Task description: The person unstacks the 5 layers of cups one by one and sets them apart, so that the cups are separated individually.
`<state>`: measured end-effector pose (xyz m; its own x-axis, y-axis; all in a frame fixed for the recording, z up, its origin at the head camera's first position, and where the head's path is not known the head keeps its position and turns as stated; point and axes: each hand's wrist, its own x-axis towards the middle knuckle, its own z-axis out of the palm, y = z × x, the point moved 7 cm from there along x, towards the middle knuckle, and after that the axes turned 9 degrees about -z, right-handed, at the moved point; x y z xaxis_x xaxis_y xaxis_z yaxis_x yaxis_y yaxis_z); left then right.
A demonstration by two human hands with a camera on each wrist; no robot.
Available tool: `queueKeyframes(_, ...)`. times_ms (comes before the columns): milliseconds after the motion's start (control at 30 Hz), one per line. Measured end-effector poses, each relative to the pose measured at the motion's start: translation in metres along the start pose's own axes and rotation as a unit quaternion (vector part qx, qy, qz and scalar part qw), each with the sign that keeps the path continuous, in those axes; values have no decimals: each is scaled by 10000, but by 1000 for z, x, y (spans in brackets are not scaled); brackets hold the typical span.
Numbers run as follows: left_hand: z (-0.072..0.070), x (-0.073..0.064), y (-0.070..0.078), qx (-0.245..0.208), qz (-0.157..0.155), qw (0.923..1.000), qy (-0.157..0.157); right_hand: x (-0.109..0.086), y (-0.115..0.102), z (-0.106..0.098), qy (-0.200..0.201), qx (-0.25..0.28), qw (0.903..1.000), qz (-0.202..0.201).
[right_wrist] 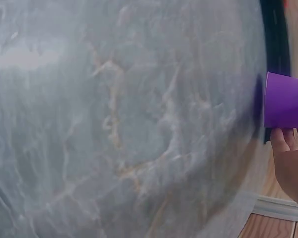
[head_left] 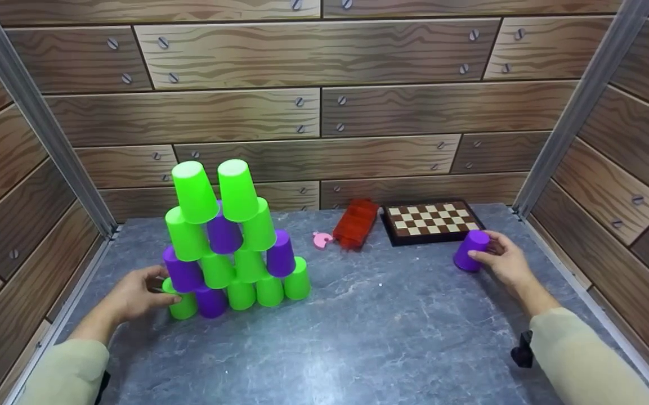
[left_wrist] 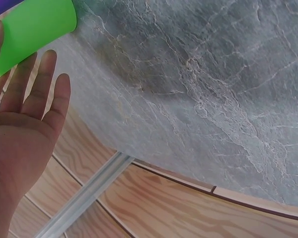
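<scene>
At the left, upside-down green and purple cups form a stacked tower [head_left: 218, 271], with two green cups on top. My left hand [head_left: 137, 294] is at the tower's lower left corner. Its thumb and fingers grip either side of the end green cup [head_left: 184, 307] in the bottom row. In the left wrist view, that green cup [left_wrist: 37, 29] lies between the thumb and fingers, and the outer fingers extend past it. Far to the right, my right hand [head_left: 507, 261] holds an upside-down purple cup [head_left: 471, 251], thumb in front. The right wrist view shows fingers beneath this purple cup [right_wrist: 286, 101].
A brown and white checkered board [head_left: 431, 220] lies at the back right, just behind the purple cup. Beside it are a red mesh-like pouch [head_left: 356, 224] and a small pink piece [head_left: 322, 240]. Wood-patterned walls [head_left: 318, 112] enclose the grey marbled table [head_left: 358, 337].
</scene>
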<state>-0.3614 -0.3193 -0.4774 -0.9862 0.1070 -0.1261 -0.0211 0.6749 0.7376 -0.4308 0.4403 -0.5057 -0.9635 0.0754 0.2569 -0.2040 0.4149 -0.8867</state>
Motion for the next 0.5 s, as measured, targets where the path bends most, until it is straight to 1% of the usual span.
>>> queueKeyframes(67,0,0,0,-6,62,10000,-39,-1,4,1,-17,-13,10000,76)
queueKeyframes(167,-1,0,-1,-1,47,10000,-25,-2,7,2,-38,-4,9999,161)
queueKeyframes(300,-2,-1,-2,-6,35,10000,-8,-3,7,4,-87,36,9998,176)
queueKeyframes(500,-1,0,-1,-61,-38,10000,-7,-2,10,3,-117,-96,9997,180)
